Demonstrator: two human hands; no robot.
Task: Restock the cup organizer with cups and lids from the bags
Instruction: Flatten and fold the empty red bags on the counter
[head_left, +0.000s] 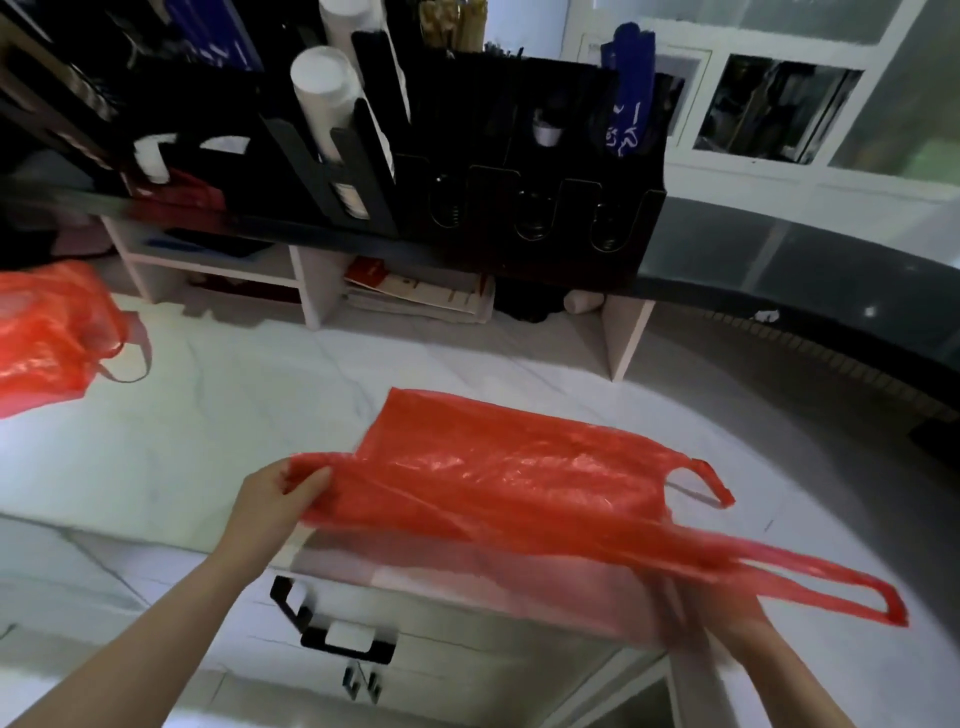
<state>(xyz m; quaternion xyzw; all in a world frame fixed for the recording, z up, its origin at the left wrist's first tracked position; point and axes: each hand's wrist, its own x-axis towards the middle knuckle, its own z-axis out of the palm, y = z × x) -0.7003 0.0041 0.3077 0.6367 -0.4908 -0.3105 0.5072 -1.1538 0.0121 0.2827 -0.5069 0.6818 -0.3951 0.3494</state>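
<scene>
red bag (498, 483) looking empty, stretching flat above counter (208, 426) — long axis running 9 to 4 o'clock. left hand (283, 499) pinching closed end; right hand (727, 608) blurring, apparently gripping handle end. second bag (47, 332) sitting at 10 o'clock, nearer left hand — cup organizer (519, 156) at 12.

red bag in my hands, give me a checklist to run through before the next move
1. Held red bag is empty: ok. It hangs flat and see-through, with no bulge inside.
2. Left hand grip: ok. It pinches the bag's left end.
3. Right hand grip: cannot tell. It is blurred, partly behind the plastic near the handles.
4. Second red bag has stock left: cannot tell. It bulges on the counter, but its contents are unreadable.
5. Cup organizer has free slots: ok. The slots toward the right show bare springs, and white cup stacks fill slots further left.
</scene>
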